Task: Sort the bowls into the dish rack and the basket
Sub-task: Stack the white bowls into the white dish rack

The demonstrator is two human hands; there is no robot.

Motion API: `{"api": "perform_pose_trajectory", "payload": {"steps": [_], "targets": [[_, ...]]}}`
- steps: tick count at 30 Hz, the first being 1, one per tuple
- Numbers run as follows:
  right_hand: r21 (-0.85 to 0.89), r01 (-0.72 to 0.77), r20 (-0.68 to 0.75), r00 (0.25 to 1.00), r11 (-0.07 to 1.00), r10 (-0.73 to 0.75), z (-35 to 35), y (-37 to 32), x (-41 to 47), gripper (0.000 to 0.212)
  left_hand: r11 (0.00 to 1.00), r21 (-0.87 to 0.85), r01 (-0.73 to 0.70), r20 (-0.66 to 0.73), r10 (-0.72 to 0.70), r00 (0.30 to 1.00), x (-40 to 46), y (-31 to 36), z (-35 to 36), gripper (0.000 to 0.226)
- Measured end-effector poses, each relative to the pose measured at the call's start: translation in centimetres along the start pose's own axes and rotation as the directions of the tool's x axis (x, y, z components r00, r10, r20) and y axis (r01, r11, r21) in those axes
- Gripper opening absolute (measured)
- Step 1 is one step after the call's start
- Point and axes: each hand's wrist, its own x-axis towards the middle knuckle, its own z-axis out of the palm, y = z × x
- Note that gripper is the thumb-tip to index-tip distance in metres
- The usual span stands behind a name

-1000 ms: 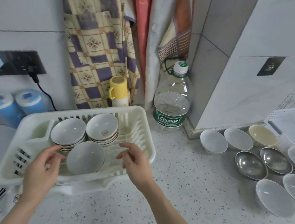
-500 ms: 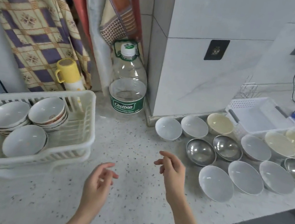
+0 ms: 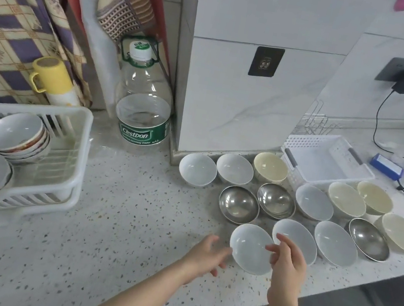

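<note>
A white dish rack (image 3: 78, 158) at the left holds several stacked white bowls (image 3: 14, 132). Loose bowls lie on the speckled counter at the right: white ones, steel ones (image 3: 239, 204) and cream ones (image 3: 346, 198). An empty white basket (image 3: 326, 158) stands behind them. The nearest white bowl (image 3: 250, 247) sits at the counter's front. My left hand (image 3: 207, 255) is just left of it, fingers relaxed and at its rim. My right hand (image 3: 287, 262) hovers over its right edge, fingers loosely bent, holding nothing.
A large clear water bottle (image 3: 143, 104) and a yellow-capped flask (image 3: 51, 80) stand against the wall beside hanging cloths. A wire rack (image 3: 314, 124) sits behind the basket. Charger cables and a blue box (image 3: 387, 166) lie far right. The counter's front edge runs close below the hands.
Both hands left the dish rack and travelled right across the counter to the nearest white bowl. The view swung right, showing more loose bowls and the basket.
</note>
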Motion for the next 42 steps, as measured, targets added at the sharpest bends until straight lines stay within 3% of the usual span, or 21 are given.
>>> {"api": "perform_pose_trajectory", "payload": {"steps": [3,6,13,21,31,42], "targets": [[0.039,-0.058,-0.09,0.994,0.998,0.061,-1.5,0.7,0.6,0.027,0.994,-0.096,0.056,0.079,-0.048,0.996,0.8,0.5,1.8,0.052],[0.052,-0.086,-0.169,0.981,0.995,0.094,-3.0,1.3,0.9,0.028,0.978,-0.199,0.064,0.03,-0.06,0.998,1.4,0.6,3.2,0.031],[0.067,-0.237,-0.308,0.919,0.969,0.246,-5.2,3.0,1.4,0.024,0.964,-0.264,0.04,-0.071,-0.061,0.996,1.6,0.0,3.8,0.033],[0.033,-0.463,-0.163,0.872,0.886,0.462,-4.2,3.0,2.6,0.029,0.948,-0.318,-0.029,-0.105,-0.004,0.995,0.3,-0.7,1.5,0.038],[0.057,-0.461,-0.195,0.865,0.886,0.462,-1.5,2.7,3.6,0.031,0.932,-0.352,-0.084,-0.168,0.026,0.986,-2.6,-1.4,-1.8,0.036],[0.105,-0.369,-0.367,0.849,0.924,0.381,1.2,4.2,-0.8,0.026,0.896,-0.422,-0.14,-0.218,0.05,0.975,-6.4,-3.6,-6.3,0.032]]}}
